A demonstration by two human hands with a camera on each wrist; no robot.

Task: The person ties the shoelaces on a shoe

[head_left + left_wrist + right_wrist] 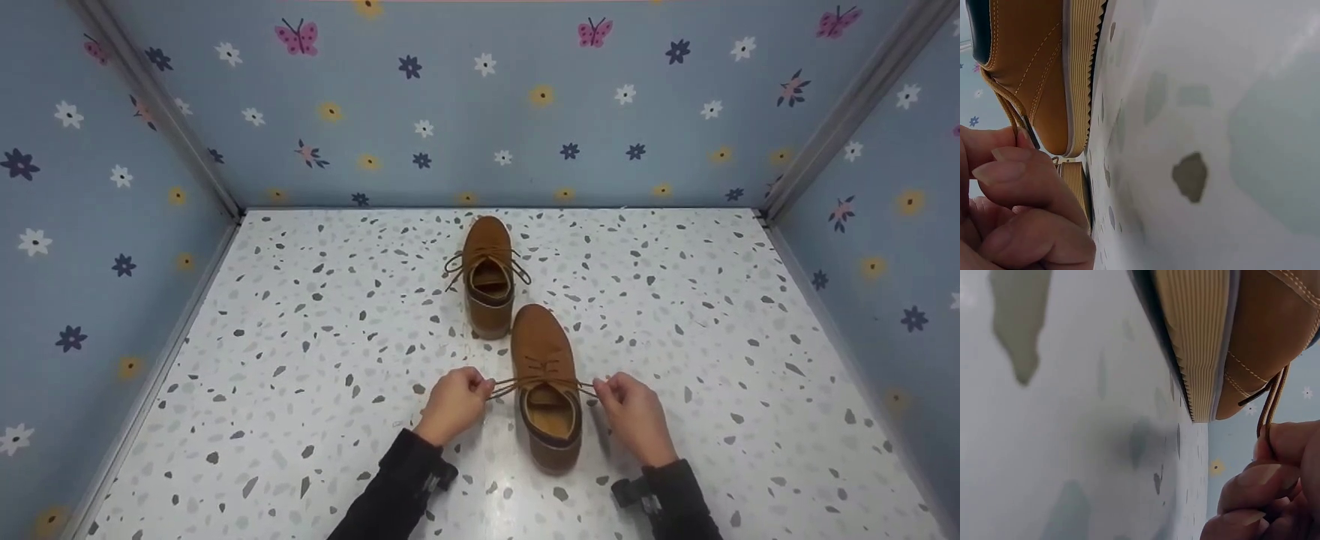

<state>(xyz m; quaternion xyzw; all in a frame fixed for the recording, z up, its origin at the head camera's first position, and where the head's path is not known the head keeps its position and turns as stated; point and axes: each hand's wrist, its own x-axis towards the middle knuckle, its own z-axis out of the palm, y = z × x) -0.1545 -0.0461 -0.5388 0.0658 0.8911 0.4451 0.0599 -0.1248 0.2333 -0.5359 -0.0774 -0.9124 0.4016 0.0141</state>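
Note:
A brown lace-up shoe (541, 337) stands on the floor between my hands, toe pointing away. My left hand (454, 405) pinches a doubled strand of its shoelace (1008, 101) out to the left. On the other side, my right hand (636, 414) pinches a second doubled strand of shoelace (1273, 402) between thumb and finger. Both strands stretch sideways from the shoe's throat, and a dark lace tip shows beside each in the wrist views. Farther off and slightly left stands the matching shoe (487, 232), its lace tied in a bow.
White speckled floor (337, 315) spreads around both shoes. A blue flowered wall (487, 172) closes off the back, with similar panels at left (67, 285) and right (885, 225). The far shoe's heel sits close to the near shoe's toe.

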